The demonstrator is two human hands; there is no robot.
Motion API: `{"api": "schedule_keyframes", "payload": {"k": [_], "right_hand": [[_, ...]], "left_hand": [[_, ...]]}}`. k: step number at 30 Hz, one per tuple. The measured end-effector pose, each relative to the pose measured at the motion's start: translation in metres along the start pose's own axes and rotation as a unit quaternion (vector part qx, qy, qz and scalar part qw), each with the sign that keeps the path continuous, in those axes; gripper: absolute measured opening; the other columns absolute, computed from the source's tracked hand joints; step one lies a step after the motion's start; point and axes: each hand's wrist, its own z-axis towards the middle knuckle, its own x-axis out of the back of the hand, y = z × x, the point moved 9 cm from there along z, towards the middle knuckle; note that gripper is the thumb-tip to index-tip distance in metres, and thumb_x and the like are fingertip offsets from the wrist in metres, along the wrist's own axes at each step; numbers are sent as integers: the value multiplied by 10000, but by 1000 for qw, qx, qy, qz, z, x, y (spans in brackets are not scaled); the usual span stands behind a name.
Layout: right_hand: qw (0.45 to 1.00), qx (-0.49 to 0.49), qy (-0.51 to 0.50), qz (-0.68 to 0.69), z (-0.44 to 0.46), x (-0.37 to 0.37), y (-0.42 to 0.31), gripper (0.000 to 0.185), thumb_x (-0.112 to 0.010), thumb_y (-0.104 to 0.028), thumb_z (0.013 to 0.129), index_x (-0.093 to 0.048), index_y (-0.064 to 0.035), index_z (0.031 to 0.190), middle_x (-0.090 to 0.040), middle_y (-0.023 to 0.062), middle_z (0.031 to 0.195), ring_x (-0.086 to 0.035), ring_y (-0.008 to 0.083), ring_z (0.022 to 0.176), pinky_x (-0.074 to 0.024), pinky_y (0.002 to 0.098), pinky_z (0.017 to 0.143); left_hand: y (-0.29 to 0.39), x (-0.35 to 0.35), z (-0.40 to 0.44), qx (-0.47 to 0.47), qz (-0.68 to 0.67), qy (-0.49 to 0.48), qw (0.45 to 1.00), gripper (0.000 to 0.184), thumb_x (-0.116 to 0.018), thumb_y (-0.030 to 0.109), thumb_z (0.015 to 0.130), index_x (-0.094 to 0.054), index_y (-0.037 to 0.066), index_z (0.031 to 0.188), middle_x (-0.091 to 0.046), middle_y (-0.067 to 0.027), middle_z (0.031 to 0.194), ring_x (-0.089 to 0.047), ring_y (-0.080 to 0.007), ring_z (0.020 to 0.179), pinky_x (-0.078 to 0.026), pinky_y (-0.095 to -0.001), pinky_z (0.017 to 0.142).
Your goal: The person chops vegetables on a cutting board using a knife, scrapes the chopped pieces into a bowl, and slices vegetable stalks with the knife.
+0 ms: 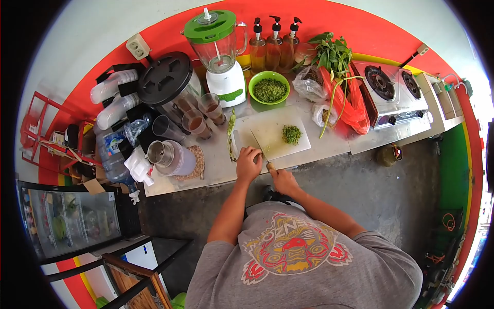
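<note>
A white cutting board (243,123) lies on the metal counter, with a small pile of chopped greens (292,135) on its right part. My right hand (284,182) is wrapped round the handle of a knife (259,143), whose blade points away over the board. My left hand (248,164) rests at the board's front left edge beside the blade, its fingers curled; what they hold, if anything, is hidden. Some long green stalks (231,136) lie along the board's left edge, reaching toward my left hand. Behind the board stands a green bowl (251,91) filled with chopped greens.
A blender (221,77), pump bottles (274,49) and brown-stained cups (197,125) stand at the back and left. To the right are a red plastic bag (355,110), leafy greens (333,54) and a gas stove (393,92). A steel-topped container (172,157) sits near the front left.
</note>
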Motion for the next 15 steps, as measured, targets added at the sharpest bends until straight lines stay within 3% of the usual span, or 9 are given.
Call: {"api": "schedule_keyframes", "payload": {"k": [1, 3, 6, 10, 15], "right_hand": [[1000, 1, -2, -3, 5, 0, 2, 602, -456, -444, 1040, -666, 95, 871, -680, 208, 647, -713, 330, 599, -587, 442, 644], [970, -120, -184, 109, 10, -25, 17, 587, -456, -429, 1047, -671, 92, 886, -683, 188, 645, -712, 291, 570, -587, 427, 617], [923, -189, -256, 215, -5, -3, -2, 589, -461, -428, 1046, -669, 94, 871, -685, 186, 650, -715, 306, 582, -589, 437, 638], [978, -103, -148, 102, -2, -20, 21, 591, -471, -432, 1046, -664, 90, 847, -677, 169, 633, -707, 280, 559, -585, 412, 590], [920, -202, -261, 213, 1, -11, 12, 576, -477, -434, 1043, -660, 85, 873, -675, 160, 635, -704, 266, 553, -582, 390, 569]], "left_hand": [[0, 0, 1, -11, 4, 5, 1000, 86, -685, 73, 837, -694, 71, 923, -641, -66, 915, -593, -312, 928, -512, -420, 809], [-1, -1, -1, -20, 8, 8, 1000, 86, -688, 77, 839, -694, 71, 924, -641, -58, 913, -596, -305, 920, -519, -416, 803], [0, 1, 1, -27, 9, 6, 1000, 97, -688, 80, 837, -698, 73, 934, -643, -58, 918, -596, -303, 916, -519, -417, 802], [1, 1, 0, -29, 5, 10, 1000, 86, -687, 84, 842, -694, 71, 927, -643, -63, 919, -597, -306, 918, -518, -419, 803], [2, 3, 1, -24, 9, 4, 1000, 75, -681, 75, 846, -684, 73, 921, -632, -68, 917, -591, -309, 930, -514, -420, 813]]}}
